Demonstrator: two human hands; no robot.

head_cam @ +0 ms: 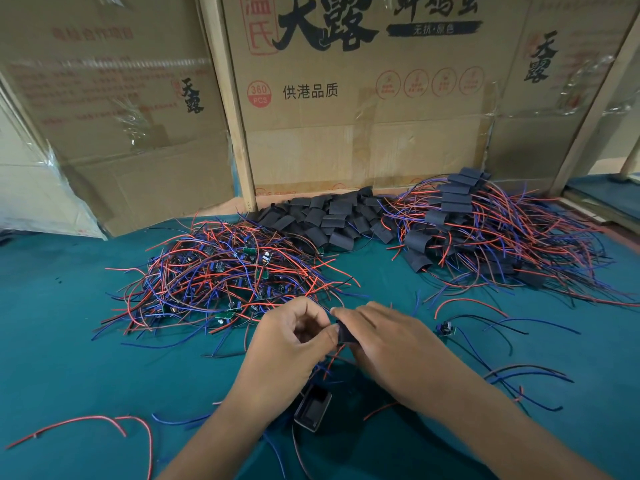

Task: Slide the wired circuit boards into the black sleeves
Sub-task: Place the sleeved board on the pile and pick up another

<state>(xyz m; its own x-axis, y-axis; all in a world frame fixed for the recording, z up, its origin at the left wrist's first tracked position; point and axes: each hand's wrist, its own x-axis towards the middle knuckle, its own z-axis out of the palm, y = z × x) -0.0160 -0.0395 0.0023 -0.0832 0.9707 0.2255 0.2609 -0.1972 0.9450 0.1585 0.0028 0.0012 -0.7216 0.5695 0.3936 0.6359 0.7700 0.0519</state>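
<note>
Both hands pinch one black sleeve [343, 332] between them: left hand [294, 336], right hand [377, 336]. Board hidden inside our grip; wires [334, 358] trail below. Risk, we judge: wires snagging, sleeve mouth collapsing.

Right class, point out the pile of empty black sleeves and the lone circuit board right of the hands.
pile of empty black sleeves [332, 218]: head view, middle of heap.
lone circuit board [446, 329]: head view, board body.
</note>
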